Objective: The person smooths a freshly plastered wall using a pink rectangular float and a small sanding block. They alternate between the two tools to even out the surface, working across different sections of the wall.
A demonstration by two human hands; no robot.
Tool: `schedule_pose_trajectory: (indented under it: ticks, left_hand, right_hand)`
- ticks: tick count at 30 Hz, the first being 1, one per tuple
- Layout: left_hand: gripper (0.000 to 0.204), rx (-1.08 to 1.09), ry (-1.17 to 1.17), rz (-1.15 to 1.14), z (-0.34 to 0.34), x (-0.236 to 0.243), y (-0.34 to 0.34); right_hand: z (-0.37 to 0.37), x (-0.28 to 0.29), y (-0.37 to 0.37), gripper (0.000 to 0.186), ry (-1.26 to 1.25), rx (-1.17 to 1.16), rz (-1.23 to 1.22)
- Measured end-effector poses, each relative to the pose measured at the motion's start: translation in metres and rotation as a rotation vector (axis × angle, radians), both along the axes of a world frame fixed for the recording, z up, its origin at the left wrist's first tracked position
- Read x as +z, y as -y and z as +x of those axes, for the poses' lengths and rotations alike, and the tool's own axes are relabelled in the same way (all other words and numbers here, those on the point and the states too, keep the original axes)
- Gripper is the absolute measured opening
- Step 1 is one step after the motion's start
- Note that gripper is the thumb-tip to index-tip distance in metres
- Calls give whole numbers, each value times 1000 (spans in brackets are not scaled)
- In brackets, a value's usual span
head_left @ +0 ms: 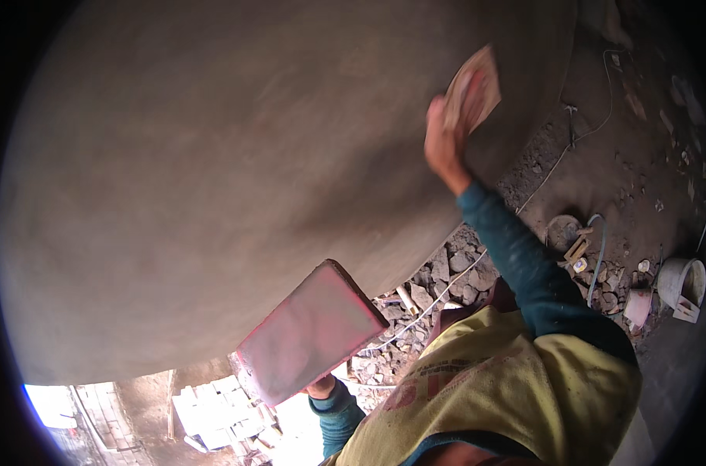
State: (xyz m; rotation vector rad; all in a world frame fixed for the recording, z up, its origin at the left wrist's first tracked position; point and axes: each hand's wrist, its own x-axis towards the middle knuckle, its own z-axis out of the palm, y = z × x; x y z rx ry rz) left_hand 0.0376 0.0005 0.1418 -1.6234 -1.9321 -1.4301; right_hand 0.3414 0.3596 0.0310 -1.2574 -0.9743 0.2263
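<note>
My right hand (pixel 446 147) is raised to the grey plastered wall (pixel 213 155) and closed around a pale wooden float (pixel 485 97), which motion blurs a little. The float is at the wall's surface; whether it touches cannot be told. Lower down, my left hand (pixel 322 386) holds a rectangular board (pixel 310 334) from beneath. That board has a grey-smeared face and reddish edges, and it hides most of the fingers. It is tilted and apart from my right hand.
Broken stones (pixel 457 272) lie along the wall's foot, crossed by a pale cable (pixel 543 182). To the right are a round pan (pixel 564 231), a pink container (pixel 638 307) and a grey bucket (pixel 681 281). White blocks (pixel 217 412) are piled in bright light at lower left.
</note>
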Motion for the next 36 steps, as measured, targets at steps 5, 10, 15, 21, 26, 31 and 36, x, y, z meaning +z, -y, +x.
schedule_pose_trajectory:
  ticks: [5, 10, 15, 21, 26, 31, 36]
  left_hand:
    - [37, 337, -912, -37, 22, 13, -8]
    - [37, -94, 321, 97, 30, 9, 6]
    - [34, 39, -402, 51, 51, 30, -14]
    - [37, -109, 69, 236, 56, 26, -22]
    - [37, -240, 519, 297, 77, 34, 6]
    - [37, -430, 759, 290, 72, 29, 9]
    - [34, 57, -47, 57, 58, 13, 18]
  right_hand:
    - [-21, 71, 23, 87, 400, -6, 221]
    - [3, -14, -2, 79, 176, -45, 147]
    - [23, 159, -55, 80, 127, 145, 193]
    - [-48, 13, 46, 88, 747, 266, 571]
    - [1, 124, 12, 96, 411, -5, 307]
    - [-47, 74, 58, 99, 720, 222, 509]
    - [-22, 146, 44, 97, 500, 147, 286]
